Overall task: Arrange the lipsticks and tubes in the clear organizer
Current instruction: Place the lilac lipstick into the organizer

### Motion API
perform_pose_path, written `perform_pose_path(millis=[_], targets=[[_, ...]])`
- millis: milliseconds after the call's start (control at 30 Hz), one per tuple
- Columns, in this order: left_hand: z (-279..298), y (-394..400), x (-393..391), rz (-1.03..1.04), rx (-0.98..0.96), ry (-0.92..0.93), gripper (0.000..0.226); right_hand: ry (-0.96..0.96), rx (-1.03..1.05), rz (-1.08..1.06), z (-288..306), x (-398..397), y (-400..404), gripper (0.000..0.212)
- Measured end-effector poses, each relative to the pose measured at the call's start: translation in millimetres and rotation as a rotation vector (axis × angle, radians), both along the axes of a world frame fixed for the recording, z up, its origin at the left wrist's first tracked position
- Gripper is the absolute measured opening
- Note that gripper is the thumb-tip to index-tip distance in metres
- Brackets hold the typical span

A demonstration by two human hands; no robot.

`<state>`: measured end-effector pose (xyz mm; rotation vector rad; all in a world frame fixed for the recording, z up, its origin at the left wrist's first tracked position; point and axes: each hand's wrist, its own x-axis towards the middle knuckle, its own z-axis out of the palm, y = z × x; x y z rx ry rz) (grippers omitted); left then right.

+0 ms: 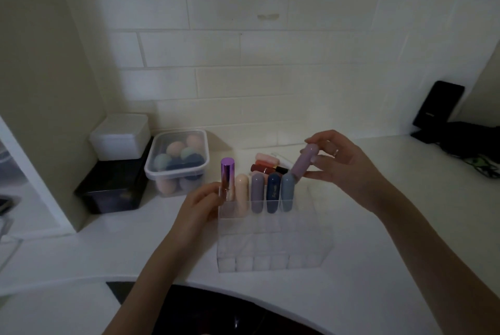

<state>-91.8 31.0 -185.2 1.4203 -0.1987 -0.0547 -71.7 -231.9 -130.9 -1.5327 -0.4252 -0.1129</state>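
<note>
A clear organizer (273,253) with several small compartments stands on the white counter. Its back row holds a metallic purple lipstick (227,175), a cream tube (241,194), a lilac tube (257,192), a dark blue tube (273,192) and a grey-blue tube (287,191), all upright. My left hand (201,207) touches the organizer's left back corner beside the purple lipstick. My right hand (338,158) holds a pale purple tube (304,162) tilted above the row's right end. Several loose lipsticks (266,165) lie behind the organizer.
A lidded clear tub of makeup sponges (177,161) sits left of the organizer. Farther left a white box (120,135) rests on a black box (113,188). A black object (438,107) leans on the wall at right, beside dark fabric (470,142). The counter's curved edge is near me.
</note>
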Motion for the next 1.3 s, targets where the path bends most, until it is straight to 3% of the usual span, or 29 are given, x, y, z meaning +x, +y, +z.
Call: perform_pose_path(millis=[333, 467, 633, 800, 900, 1000, 1100, 1200, 1300], targets=[[3.1, 0.1, -3.5, 0.021, 0.016, 0.006, 0.028, -0.046, -0.093, -0.006, 4.7, -12.6, -2.9, 0.021], [1.4, -0.5, -3.5, 0.029, 0.028, 0.013, 0.03, -0.068, -0.39, -0.006, -4.8, -10.6, -0.4, 0.02], [3.1, -1.1, -3.0, 0.053, 0.024, 0.011, 0.03, -0.039, -0.473, -0.036, -11.4, -6.9, -3.8, 0.017], [0.1, -2.3, -1.3, 0.05, 0.043, 0.008, 0.029, 0.089, -0.31, 0.052, -15.9, -6.2, -3.7, 0.019], [-0.5, -3.7, -1.0, 0.053, 0.059, -0.002, 0.03, 0.011, -0.256, -0.2, -24.8, 11.7, -5.6, 0.014], [0.9, -5.5, -1.1, 0.078, 0.028, -0.03, 0.03, -0.111, -0.425, -0.434, -37.9, 38.1, -5.2, 0.011], [1.6, -6.2, 0.3, 0.095, 0.026, -0.06, 0.039, -0.075, -0.561, -0.394, -49.7, 57.5, 4.2, 0.014], [-1.4, -5.1, 2.4, 0.117, 0.065, -0.094, 0.041, -0.038, -0.42, -0.354, -61.8, 61.6, 18.2, 0.008], [-3.7, -3.8, 3.7, 0.122, 0.099, -0.12, 0.044, -0.024, -0.255, -0.343, -64.7, 55.1, 24.1, 0.028]])
